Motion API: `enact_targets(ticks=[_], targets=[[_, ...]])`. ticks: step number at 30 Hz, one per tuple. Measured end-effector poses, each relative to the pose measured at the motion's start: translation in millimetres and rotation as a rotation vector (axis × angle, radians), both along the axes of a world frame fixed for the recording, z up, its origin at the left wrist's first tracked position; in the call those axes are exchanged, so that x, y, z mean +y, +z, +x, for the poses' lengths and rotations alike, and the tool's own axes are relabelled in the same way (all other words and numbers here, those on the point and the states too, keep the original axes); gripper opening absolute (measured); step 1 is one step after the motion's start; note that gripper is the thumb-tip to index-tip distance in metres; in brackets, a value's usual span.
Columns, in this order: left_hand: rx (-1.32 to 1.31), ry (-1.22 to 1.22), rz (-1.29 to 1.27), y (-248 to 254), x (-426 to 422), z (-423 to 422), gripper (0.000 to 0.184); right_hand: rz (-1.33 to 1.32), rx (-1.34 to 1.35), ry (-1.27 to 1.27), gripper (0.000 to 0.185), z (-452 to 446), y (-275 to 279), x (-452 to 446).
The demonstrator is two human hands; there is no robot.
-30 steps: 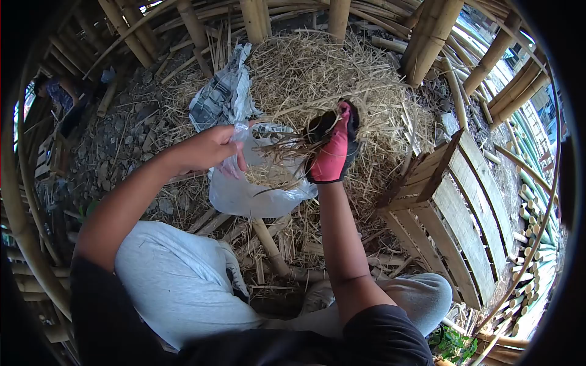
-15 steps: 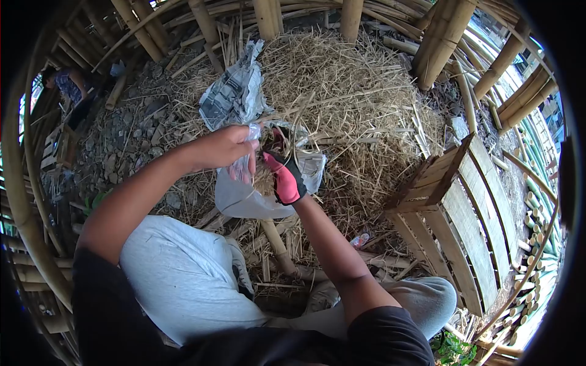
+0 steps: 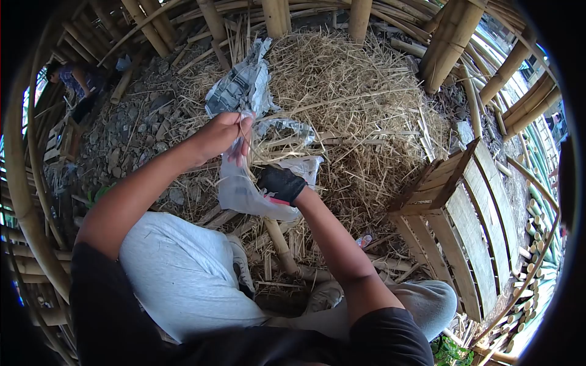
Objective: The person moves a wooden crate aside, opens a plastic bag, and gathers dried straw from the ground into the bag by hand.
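Note:
My left hand (image 3: 224, 137), bare, is closed on the gathered upper edge of a whitish plastic bag (image 3: 238, 192). A few straw strands lie by those fingers. My right hand (image 3: 281, 185), in a black and pink fingerless-looking glove, reaches into the bag's mouth. Its fingertips are partly hidden there, so what they hold, if anything, does not show. Beyond the hands lies a crumpled sheet of newspaper (image 3: 241, 85), with another printed piece (image 3: 287, 129) just behind the bag.
Loose straw (image 3: 354, 85) is heaped ahead. A slatted wooden crate (image 3: 464, 226) stands at right, and cut bamboo poles (image 3: 537, 268) lie beyond it. Bamboo posts (image 3: 448, 46) surround the spot. Rubble (image 3: 122, 131) covers the left ground; another person (image 3: 76, 79) is at far left.
My right hand has turned, its black back now facing up, and moved down into the bag. My left hand has risen slightly and moved left, keeping hold of the bag's edge.

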State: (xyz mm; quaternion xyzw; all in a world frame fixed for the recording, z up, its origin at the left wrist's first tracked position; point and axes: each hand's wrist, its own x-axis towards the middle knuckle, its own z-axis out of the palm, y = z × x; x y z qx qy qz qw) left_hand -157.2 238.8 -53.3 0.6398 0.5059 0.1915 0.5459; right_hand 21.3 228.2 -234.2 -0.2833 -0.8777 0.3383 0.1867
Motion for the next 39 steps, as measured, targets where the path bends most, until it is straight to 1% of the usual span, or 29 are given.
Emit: enact_targets(ticks=[1, 2, 4, 7, 8, 12, 13, 14, 15, 16, 19, 22, 25, 26, 28, 31, 32, 35, 37, 39], targets=[[0.002, 0.006, 0.035, 3.8, -2.4, 1.1, 0.038, 0.027, -0.044, 0.032, 0.042, -2.0, -1.7, 0.4], [-0.046, -0.01, 0.046, 8.4, -4.6, 2.3, 0.038, -0.129, -0.013, -0.051, 0.04, -3.0, -7.0, -2.8], [-0.142, -0.046, 0.066, 19.4, -10.1, 6.5, 0.038, -0.171, -0.04, -0.117, 0.041, -6.4, -16.2, -1.2], [-0.017, -0.252, 0.05, 32.2, -33.1, 20.5, 0.037, -0.098, -0.115, -0.177, 0.041, -16.1, -7.3, -1.5], [-0.03, -0.31, 0.041, 34.8, -39.8, 25.8, 0.035, -0.078, -0.141, -0.185, 0.041, -18.1, -3.9, -0.8], [0.122, -0.551, 0.094, 51.1, -61.3, 44.0, 0.033, -0.022, -0.204, -0.213, 0.043, -15.6, 4.6, -1.5], [0.135, -0.513, 0.055, 48.9, -61.0, 45.2, 0.028, -0.012, -0.221, -0.221, 0.043, -13.9, 7.5, 0.1], [0.15, -0.475, 0.017, 44.8, -59.8, 45.4, 0.035, 0.003, -0.239, -0.232, 0.043, -14.0, 9.6, 1.1], [0.168, -0.436, -0.018, 40.7, -57.4, 44.3, 0.049, 0.018, -0.253, -0.239, 0.044, -14.1, 12.3, 2.1], [0.222, -0.412, -0.021, 34.6, -48.7, 40.3, 0.058, 0.03, -0.267, -0.252, 0.044, -14.4, 15.4, 2.8], [0.199, -0.295, -0.006, 1.2, -15.9, 18.6, 0.057, 0.066, -0.307, -0.283, 0.045, -11.6, 30.7, 6.7], [0.126, -0.169, -0.02, -7.8, -4.6, 6.7, 0.055, 0.098, -0.349, -0.303, 0.046, -4.8, 49.6, 3.3], [0.101, -0.14, -0.002, -8.8, 1.7, -0.4, 0.053, 0.109, -0.386, -0.313, 0.047, 4.1, 66.9, -6.6], [0.102, -0.088, -0.034, -2.2, -1.7, 1.8, 0.053, 0.087, -0.395, -0.313, 0.048, 6.7, 73.0, -8.6], [0.107, -0.102, 0.001, -11.8, 6.9, -4.1, 0.053, 0.02, -0.399, -0.318, 0.049, 13.7, 88.0, -14.2], [0.108, -0.125, 0.082, -27.9, 17.3, -14.9, 0.052, -0.132, -0.398, -0.345, 0.065, 26.0, 113.0, -17.2], [0.107, -0.122, 0.082, -25.2, 15.8, -14.0, 0.052, -0.171, -0.367, -0.365, 0.072, 29.2, 118.2, -18.2], [0.102, -0.09, 0.019, -12.8, 8.9, -9.4, 0.051, -0.268, -0.382, -0.377, 0.075, 45.3, 139.9, -21.1], [0.078, -0.063, -0.055, -5.7, 3.1, -6.9, 0.054, -0.099, -0.45, -0.247, 0.079, 56.1, 116.2, -8.1], [0.075, -0.048, -0.092, -2.1, -1.7, -3.0, 0.057, 0.071, -0.515, -0.116, 0.082, 59.5, 106.4, -0.3]])
